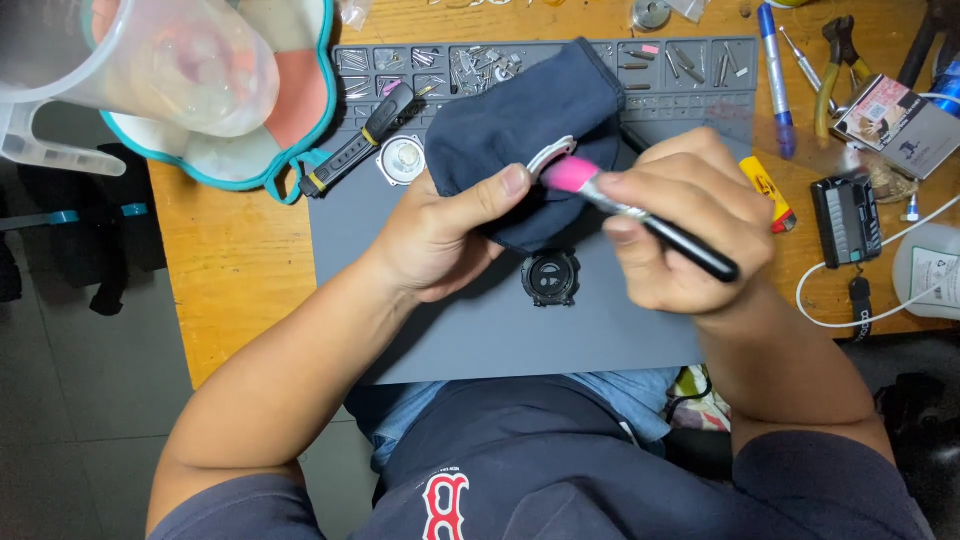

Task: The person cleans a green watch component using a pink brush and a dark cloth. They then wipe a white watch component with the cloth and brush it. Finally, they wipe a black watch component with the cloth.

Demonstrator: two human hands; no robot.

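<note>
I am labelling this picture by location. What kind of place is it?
Probably a small watch-repair bench: a grey work mat with trays of tiny screws, a black watch case lying on it, and pliers on the wooden table.

I am looking at a small repair workbench, probably for watches. A grey work mat (520,330) with trays of tiny screws (480,65) lies on a wooden table (240,270). Pliers (838,60) and a watch case (550,277) are nearby.

The dark cloth (520,140) hides most of the white ring (551,155).
</note>
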